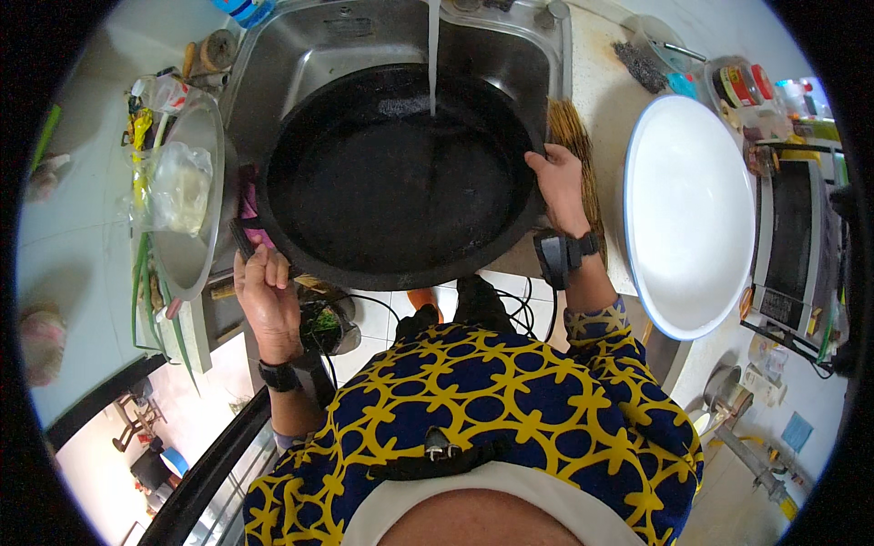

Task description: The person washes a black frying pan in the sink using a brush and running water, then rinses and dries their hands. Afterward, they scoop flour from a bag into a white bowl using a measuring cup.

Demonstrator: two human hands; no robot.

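Note:
A large black pan (403, 184) lies over the stainless steel sink (273, 75), and a stream of water (433, 61) from above falls into its far part. My left hand (265, 290) holds the dark handle at the pan's near left side. At the right rim, my right hand (560, 184) grips the pan, the thumb on top; what its other fingers hold is partly hidden. Beneath the pan's left edge shows a pink cloth or packet (250, 205). A bundle of stiff brown bristles (580, 157) lies just past my right hand.
On the right counter stands a white basin with a blue rim (689, 218), near a metal scourer (640, 67) and jars (741, 85). To the left are a metal bowl (208, 170), a clear plastic bag (181, 184) and green onions (147, 293). Below sits a bin (331, 327).

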